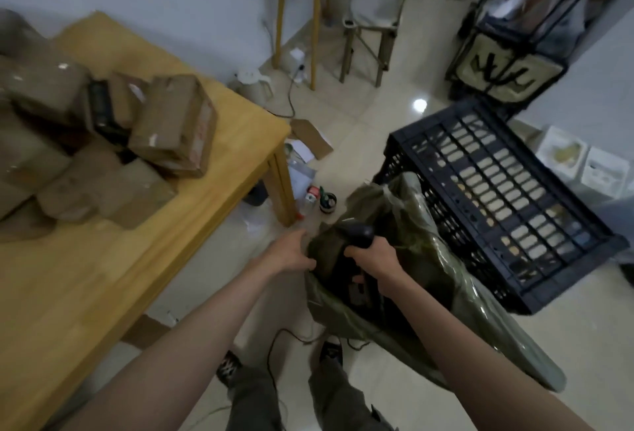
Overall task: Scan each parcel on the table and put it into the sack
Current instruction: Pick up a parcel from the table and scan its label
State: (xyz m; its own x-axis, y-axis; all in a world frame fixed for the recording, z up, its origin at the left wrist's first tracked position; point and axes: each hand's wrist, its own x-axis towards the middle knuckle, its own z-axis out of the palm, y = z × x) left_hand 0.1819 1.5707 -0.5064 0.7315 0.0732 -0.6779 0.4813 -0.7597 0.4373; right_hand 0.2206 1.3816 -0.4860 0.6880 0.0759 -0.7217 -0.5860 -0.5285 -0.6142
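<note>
Sack (pixel 429 259) between gripping hands (pixel 291 254)

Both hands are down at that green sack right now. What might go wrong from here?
The right hand grips a black scanner right over the sack, so it may slip in with the parcels. The left hand pinches only the sack's edge; the mouth might fold shut. A cable loops on the floor by the feet, a tripping hazard. On the table, the heaped parcels may slide when one is pulled out.
</note>
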